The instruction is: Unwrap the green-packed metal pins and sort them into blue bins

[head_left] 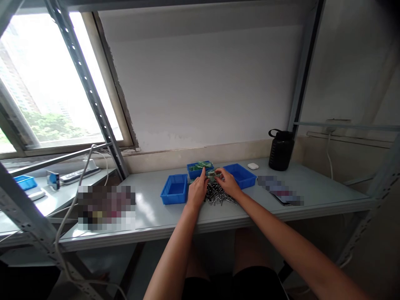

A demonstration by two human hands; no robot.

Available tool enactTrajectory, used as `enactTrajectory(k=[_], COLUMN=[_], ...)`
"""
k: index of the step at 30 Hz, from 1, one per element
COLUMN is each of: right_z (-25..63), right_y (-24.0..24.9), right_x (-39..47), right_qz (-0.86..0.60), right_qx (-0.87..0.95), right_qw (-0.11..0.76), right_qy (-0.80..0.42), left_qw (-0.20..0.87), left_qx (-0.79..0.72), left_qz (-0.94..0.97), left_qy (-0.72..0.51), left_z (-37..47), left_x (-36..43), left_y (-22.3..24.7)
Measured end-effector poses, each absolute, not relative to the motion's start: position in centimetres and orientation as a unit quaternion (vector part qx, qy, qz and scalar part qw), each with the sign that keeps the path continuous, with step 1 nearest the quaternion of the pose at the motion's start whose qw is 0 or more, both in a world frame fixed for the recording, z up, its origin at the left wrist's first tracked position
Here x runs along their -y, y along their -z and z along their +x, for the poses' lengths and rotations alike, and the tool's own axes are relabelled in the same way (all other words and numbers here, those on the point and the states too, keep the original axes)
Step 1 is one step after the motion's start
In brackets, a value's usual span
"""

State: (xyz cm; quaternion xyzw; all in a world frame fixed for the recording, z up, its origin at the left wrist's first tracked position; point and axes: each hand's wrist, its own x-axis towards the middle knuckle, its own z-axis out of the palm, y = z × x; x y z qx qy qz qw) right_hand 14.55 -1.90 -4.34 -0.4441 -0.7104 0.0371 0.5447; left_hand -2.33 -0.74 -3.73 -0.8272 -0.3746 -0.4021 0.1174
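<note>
Seemingly, left grip [196,189] and right grip [228,182] closed on green packet [211,175], by metal pieces [216,195]

To the right of our right hand [227,182] and farther back, we see a small white case [253,166] lying flat; beyond it, a black bottle [280,153] stands upright. Well left of our left hand [196,191] we have a power strip [70,178], a looping white cable [56,241] and a bright window [37,71].

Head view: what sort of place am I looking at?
Probably a small workshop: a table framed by perforated metal uprights, with blue bins and a heap of small metal parts on it.
</note>
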Motion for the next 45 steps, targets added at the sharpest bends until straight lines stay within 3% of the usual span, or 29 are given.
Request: enactTrajectory(k=[15,21,30,45], right_z=[14.1,14.3,14.3,14.7], right_y=[3.8,4.1,3.9,4.0], right_x=[3.1,2.8,2.8,2.2], right_qz=[-0.444,-0.441,-0.443,-0.456], right_qx=[0.741,0.740,0.733,0.741], right_qw=[0.489,0.504,0.514,0.492], right_qy=[-0.121,-0.068,-0.039,0.006], left_qw=[0.141,0.136,0.115,0.129], left_qx=[0.300,0.292,0.396,0.358], left_qz=[-0.862,-0.872,-0.802,-0.815], left_qy=[0.384,0.370,0.432,0.438], left_z=[-2.3,-1.9,-2.0,-2.2], left_x=[1.6,2.6,1.9,1.5], left_y=[3.3,2.7,2.9,3.2])
